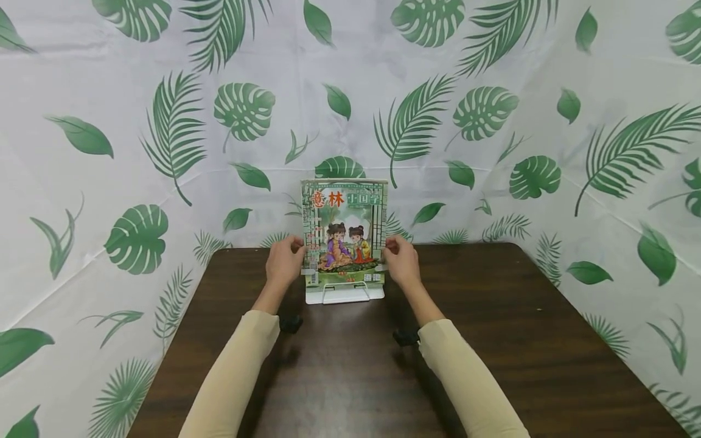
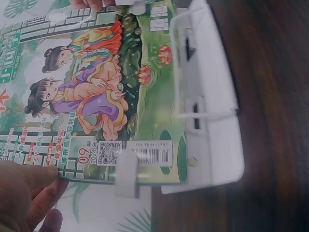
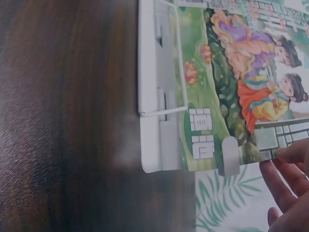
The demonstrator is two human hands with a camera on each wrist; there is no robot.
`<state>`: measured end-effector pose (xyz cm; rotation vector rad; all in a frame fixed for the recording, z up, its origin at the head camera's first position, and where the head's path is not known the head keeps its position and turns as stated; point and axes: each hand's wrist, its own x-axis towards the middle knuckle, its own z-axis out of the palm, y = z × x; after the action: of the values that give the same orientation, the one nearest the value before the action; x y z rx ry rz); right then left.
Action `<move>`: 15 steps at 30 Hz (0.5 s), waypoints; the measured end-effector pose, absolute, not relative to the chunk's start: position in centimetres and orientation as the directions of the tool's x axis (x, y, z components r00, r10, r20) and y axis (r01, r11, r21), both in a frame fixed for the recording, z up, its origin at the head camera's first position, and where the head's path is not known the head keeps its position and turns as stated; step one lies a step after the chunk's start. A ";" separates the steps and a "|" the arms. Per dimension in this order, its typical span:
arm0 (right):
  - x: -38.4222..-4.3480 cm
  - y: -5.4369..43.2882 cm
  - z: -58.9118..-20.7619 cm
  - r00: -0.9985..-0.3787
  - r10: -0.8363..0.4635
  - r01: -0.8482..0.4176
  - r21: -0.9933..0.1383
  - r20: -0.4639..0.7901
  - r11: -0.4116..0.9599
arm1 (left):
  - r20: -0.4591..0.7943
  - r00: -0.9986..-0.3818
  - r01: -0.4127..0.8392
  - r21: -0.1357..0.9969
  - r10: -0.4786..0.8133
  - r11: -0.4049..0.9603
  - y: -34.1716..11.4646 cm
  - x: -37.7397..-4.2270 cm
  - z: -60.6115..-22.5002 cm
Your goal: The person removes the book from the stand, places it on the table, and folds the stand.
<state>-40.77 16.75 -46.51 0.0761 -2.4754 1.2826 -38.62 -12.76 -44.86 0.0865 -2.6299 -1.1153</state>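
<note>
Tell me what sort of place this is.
Probably an indoor corner set up for tabletop work: a dark table stands before a leaf-print backdrop, with a magazine upright on a white stand.

a brown table (image 1: 339, 371) and leaf-print cloth (image 1: 350, 91) are viewed from head height, the lens aimed forward and down past both sleeves (image 1: 232, 377), with the magazine (image 1: 347, 231) mid-frame, well apart from the camera. the magazine's lower part is framed close up and sideways from each wrist: its top is turned to frame left in the left-wrist view, frame right in the right-wrist view. the drawn figures (image 2: 99, 106) and white stand (image 2: 217, 96) are shared by both close views.
</note>
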 end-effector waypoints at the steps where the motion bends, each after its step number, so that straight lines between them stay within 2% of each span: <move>1: -40.7 16.8 -46.3 -0.936 0.113 -0.210 -0.785 0.334 0.583 | 0.233 -0.958 0.055 0.718 -0.165 0.694 -12.7 -38.6 -44.7; 15: -40.4 16.7 -45.0 -0.925 0.128 -0.248 -0.825 0.358 0.508 | 0.264 -0.954 0.130 0.793 -0.144 0.595 -12.9 -38.8 -43.2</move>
<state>-40.35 16.72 -45.00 0.0996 -2.3808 1.3898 -38.77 -12.90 -43.18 0.0115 -2.5259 -1.2907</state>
